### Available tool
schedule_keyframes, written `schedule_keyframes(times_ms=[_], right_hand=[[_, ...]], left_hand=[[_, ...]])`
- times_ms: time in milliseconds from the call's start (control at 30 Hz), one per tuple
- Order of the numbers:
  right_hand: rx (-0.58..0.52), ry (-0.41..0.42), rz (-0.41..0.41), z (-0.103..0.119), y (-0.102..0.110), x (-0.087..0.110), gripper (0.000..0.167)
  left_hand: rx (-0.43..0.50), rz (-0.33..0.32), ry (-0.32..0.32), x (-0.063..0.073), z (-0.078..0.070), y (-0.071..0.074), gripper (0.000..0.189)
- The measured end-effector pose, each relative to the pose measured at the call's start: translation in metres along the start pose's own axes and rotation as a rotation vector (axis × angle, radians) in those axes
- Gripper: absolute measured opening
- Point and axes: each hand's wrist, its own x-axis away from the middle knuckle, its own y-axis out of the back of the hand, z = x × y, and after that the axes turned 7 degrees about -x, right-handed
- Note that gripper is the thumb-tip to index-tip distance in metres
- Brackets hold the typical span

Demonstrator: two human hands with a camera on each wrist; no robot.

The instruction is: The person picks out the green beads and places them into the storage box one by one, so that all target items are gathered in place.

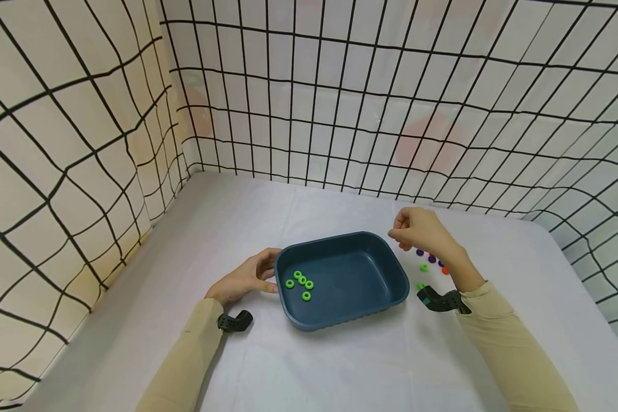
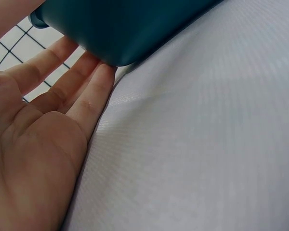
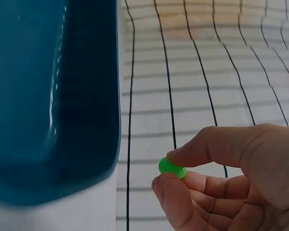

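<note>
A dark blue plastic tray point(image 1: 357, 279) with raised walls stands on the white cloth. Several bright green ring beads point(image 1: 306, 296) lie on its floor near the left end. At that end, my left hand point(image 1: 244, 278) touches the outer wall with fairly straight, spread fingers point(image 2: 89, 103) and thumb. My right hand point(image 1: 423, 230) is raised just past the tray's right rim. Between thumb and fingertips it pinches a green bead point(image 3: 169, 167), which shows only in the right wrist view. Purple beads point(image 1: 432, 259), orange beads point(image 1: 445, 270) and green beads point(image 1: 424, 267) lie below that hand.
A black wire grid point(image 1: 340, 109) backed by pale sheeting encloses the left, back and right of the white surface point(image 1: 309, 372). Each wrist wears a dark strap with a small camera point(image 1: 244, 321), and the right wrist camera point(image 1: 432, 298) hangs beside a green bead.
</note>
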Motion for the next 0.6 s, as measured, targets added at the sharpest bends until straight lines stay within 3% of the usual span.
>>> schedule_keyframes(times_ms=[600], right_hand=[[0.069, 0.297, 0.319, 0.055, -0.051, -0.037, 0.011]], left_hand=[[0.004, 0.000, 0.000, 0.000, 0.001, 0.001, 0.086]])
